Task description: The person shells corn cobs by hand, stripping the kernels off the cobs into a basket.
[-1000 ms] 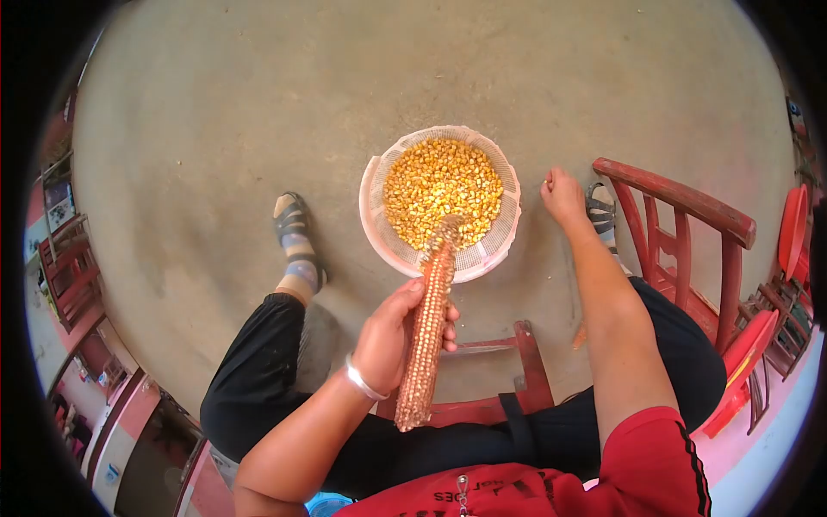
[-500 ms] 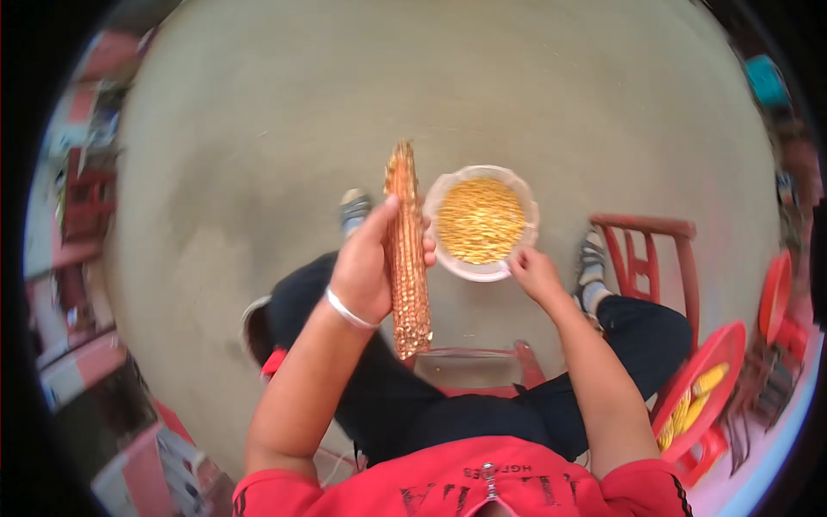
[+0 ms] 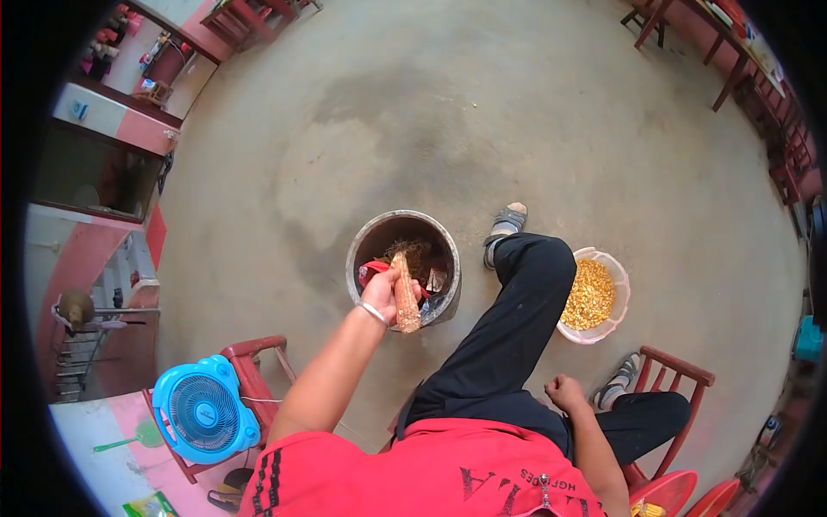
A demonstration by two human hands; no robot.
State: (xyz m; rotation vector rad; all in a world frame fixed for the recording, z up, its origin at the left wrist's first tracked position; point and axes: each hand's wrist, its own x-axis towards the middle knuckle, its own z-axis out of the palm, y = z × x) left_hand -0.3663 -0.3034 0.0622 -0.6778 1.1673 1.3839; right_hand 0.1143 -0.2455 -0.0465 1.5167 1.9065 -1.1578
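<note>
A bare corn cob (image 3: pixel 405 297) is in my left hand (image 3: pixel 385 294), whose fingers wrap round it. Both are over the mouth of a round bin (image 3: pixel 355 258) that holds dark fibres and red and pale scraps. My right hand (image 3: pixel 564 392) is curled closed beside my thigh; whether anything is inside it is hidden. To the right, beyond my knee, a white basket (image 3: pixel 622 284) on the floor contains loose yellow corn kernels (image 3: pixel 589 295).
At the lower left a blue fan (image 3: pixel 205 411) rests on a red chair (image 3: pixel 250 349). Another red chair (image 3: pixel 680 366) stands at the right, near a red basin (image 3: pixel 676 489) with corn ears. Tables and chairs line the upper right wall.
The view has swung left. My left hand has carried the cob from near the basket to over the bin. My right hand has drawn back from the basket's rim to my thigh.
</note>
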